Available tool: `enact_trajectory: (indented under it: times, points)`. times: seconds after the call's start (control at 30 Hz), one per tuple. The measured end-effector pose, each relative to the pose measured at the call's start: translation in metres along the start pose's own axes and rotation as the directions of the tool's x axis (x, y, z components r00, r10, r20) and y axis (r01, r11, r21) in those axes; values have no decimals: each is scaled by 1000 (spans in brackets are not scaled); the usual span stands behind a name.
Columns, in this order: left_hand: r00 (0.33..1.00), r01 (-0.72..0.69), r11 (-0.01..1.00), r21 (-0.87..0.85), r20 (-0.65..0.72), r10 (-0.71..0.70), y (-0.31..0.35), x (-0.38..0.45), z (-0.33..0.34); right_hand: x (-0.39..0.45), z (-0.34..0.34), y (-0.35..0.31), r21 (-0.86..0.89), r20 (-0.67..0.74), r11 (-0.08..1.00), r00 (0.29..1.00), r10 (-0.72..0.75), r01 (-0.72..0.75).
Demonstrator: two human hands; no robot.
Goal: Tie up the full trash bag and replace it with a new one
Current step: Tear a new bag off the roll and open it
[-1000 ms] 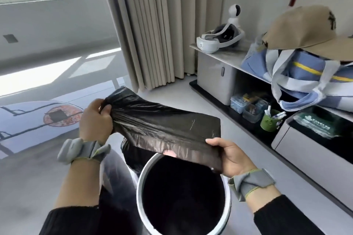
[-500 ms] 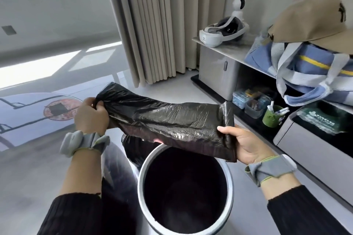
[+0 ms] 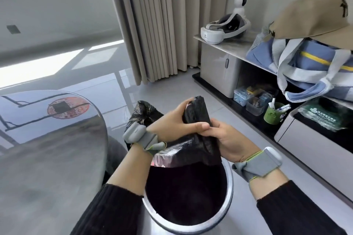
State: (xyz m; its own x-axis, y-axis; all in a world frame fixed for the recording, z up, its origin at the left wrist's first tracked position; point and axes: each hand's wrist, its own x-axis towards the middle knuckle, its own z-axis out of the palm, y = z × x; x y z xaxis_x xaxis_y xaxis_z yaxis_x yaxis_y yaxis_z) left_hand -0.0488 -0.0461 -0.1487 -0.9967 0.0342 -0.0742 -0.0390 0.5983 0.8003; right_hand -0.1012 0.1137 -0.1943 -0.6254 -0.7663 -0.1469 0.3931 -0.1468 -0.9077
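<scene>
A new black trash bag (image 3: 196,118) is bunched between both hands above the round white trash bin (image 3: 228,194), whose inside looks dark. My left hand (image 3: 172,122) grips the bag's upper part, thumb pressed across it. My right hand (image 3: 227,141) holds the same bag just below and to the right, touching the left hand. The bag's lower part (image 3: 183,150) hangs onto the bin's far rim. The tied full trash bag (image 3: 143,114) sits on the floor behind the bin, partly hidden by my left wrist.
A glossy round table (image 3: 51,139) fills the left side, close to the bin. A low cabinet (image 3: 219,70) along the right wall carries a headset, a camera, a blue tote and a cap. Storage boxes and a green cup stand beneath. Curtains hang behind.
Both hands have come together from a wide spread, gathering the stretched-out bag into a bunch over the bin. The view has tilted down and closer to the bin.
</scene>
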Motion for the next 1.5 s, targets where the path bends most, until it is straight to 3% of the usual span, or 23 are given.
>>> enact_trajectory:
  times: [0.2, 0.33, 0.53, 0.73, 1.03, 1.17, 1.23, 1.3, 1.37, 1.43, 1.5]
  points:
    - [988, 147, 980, 131, 33, -152, -26, -6, -36, -7, -10, -7, 78, -105, 991, 988, 116, -108]
    - [984, 172, 977, 129, 18, -175, -36, -12, -53, -10, -13, -7, 121, -23, 970, 976, 215, -211]
    - [972, 235, 963, 134, -44, -231, -49, -21, -69, -9, -23, -6, 200, -120, 962, 969, 215, -188]
    - [960, 280, 957, 80, -43, -277, -56, -30, -79, -10, -35, -9, 200, -105, 968, 979, 172, -149]
    - [972, 232, 970, 72, 18, -234, -54, -31, -81, -12, -33, -11, 157, -121, 983, 986, 117, -97]
    - [941, 204, 957, 206, 229, -250, -45, -32, -75, -10, -26, -7, 30, -192, 999, 981, 34, -29]
    - [913, 148, 982, 119, 364, -182, -37, -30, -62, -8, -20, -6, -56, -220, 998, 975, -15, 3]
    - [900, 178, 983, -39, 411, -146, -29, -24, -41, -4, -18, -5, -104, -264, 994, 963, -50, 23]
    - [895, 151, 988, 18, 422, -145, -20, -16, -16, -1, -18, -4, -213, -300, 977, 951, -68, 3]
    - [881, 127, 985, 120, 442, -167, -15, -10, 13, 1, -23, 0, -487, -353, 873, 920, -173, -23]
    - [885, 141, 966, 215, 410, -220, -14, -2, 40, 3, -30, 6, -785, -356, 612, 879, -318, -97]
